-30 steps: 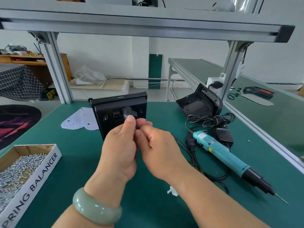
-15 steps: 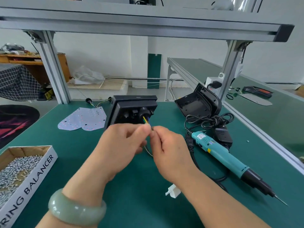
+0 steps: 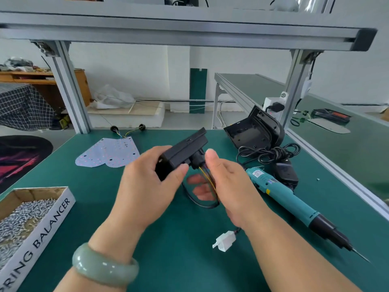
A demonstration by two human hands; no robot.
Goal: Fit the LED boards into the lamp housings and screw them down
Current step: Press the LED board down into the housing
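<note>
Head view: left hand grips a tilted black rectangular plastic lamp housing; right hand, just beside, pinches the thin yellow and blue wires leaving it. Flat white LED boards lie beyond the left hand.

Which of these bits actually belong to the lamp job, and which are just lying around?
For the job: lamp housing in the left hand, its wires in the right hand, second housing, LED boards, electric screwdriver, box of screws.
Just lying about: plastic bag, checked cloth, green panel by the wall.
</note>
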